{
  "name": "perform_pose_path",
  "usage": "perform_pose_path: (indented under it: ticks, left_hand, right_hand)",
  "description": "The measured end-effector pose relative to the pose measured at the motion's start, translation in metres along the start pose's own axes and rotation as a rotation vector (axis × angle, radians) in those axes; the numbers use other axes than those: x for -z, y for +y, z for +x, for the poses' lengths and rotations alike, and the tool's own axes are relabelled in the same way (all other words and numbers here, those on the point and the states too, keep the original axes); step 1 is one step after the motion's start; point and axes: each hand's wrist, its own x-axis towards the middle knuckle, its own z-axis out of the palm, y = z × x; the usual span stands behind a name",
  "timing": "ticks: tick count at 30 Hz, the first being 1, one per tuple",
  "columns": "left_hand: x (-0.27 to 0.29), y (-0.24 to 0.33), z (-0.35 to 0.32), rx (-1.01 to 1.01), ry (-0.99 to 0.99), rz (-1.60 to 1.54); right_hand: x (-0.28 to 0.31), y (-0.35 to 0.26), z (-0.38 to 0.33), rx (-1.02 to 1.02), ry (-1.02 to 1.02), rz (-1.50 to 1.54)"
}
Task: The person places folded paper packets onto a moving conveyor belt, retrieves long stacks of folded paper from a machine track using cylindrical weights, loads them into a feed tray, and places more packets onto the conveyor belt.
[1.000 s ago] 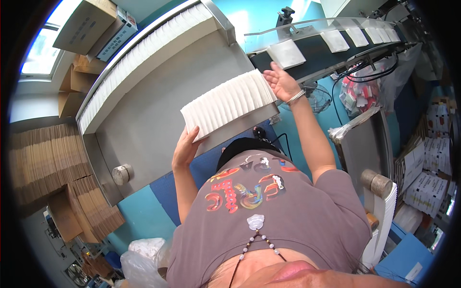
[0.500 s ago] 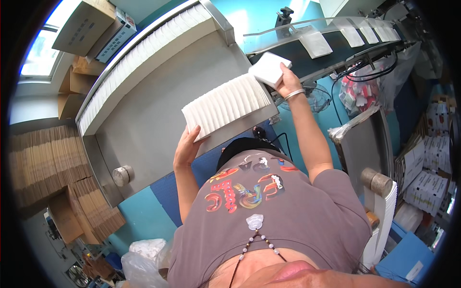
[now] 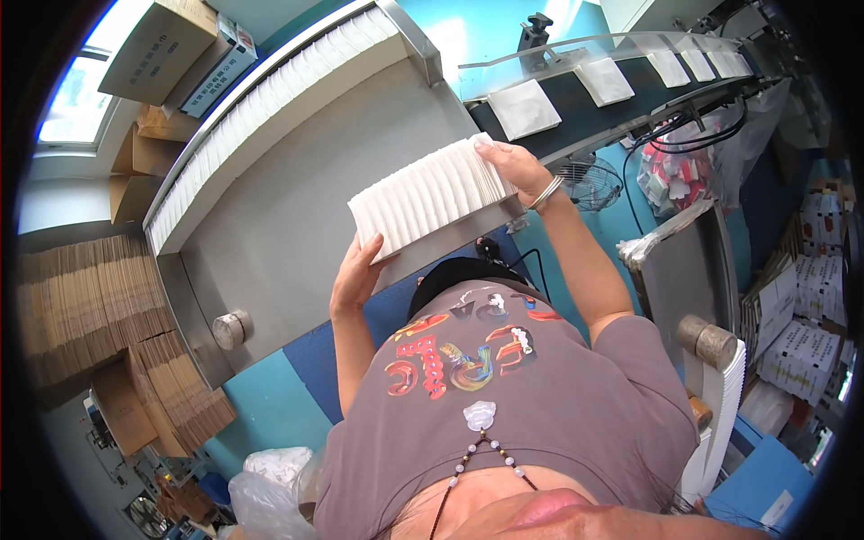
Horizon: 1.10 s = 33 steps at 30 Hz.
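A long row of white folded paper napkins (image 3: 427, 200) stands on edge near the front of the grey metal tray table (image 3: 297, 171). At the row's left end, my left hand (image 3: 358, 270) is closed against the outermost napkins, thumb on top. My right hand (image 3: 515, 168) grips the opposite end, its thumb over the upper edge. Together they press the row between them. Beyond my right hand, a flat white napkin packet (image 3: 524, 110) lies on the dark conveyor belt (image 3: 567, 97), with several more spaced along it.
A curved row of white napkins (image 3: 270, 99) lines the table's far wall. Stacked flattened cartons (image 3: 90, 297) stand at the left. A metal roller (image 3: 232, 329) sits at the table's left corner. Below the belt are a fan (image 3: 589, 183) and a clear bag of coloured pieces (image 3: 673, 171).
My right hand has brought its white napkin packet from the belt's end to the row's right end and now clasps that end. Packets on the belt have shifted toward the table.
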Motion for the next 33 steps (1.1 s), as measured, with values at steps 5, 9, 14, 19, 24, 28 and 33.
perform_pose_path:
  ticks: [5,9,14,19,24,28,33]
  left_hand:
    - [-0.006,0.001,0.000,0.003,0.015,0.035]
    - [-0.006,-0.003,0.000,-0.001,0.058,0.044]
    - [-0.010,-0.002,0.003,0.011,0.120,-0.024]
    - [-0.024,0.009,0.002,0.031,0.158,0.039]
    - [-0.021,0.008,0.006,0.020,0.150,0.027]
    - [-0.029,0.011,0.006,0.027,0.137,0.043]
    - [-0.030,0.009,0.011,0.048,0.137,0.053]
  right_hand:
    - [-0.008,0.003,-0.004,0.163,0.200,-0.886]
    - [-0.023,-0.003,-0.015,0.141,0.318,-1.044]
    - [-0.006,-0.014,-0.011,0.024,0.224,-0.982]
    - [0.023,0.011,0.019,0.202,0.362,-0.082]
    - [0.043,-0.003,0.021,-0.068,0.290,0.373]
    - [0.003,-0.001,-0.004,0.052,0.045,-0.044]
    - [-0.011,0.004,0.000,0.089,0.137,-0.275]
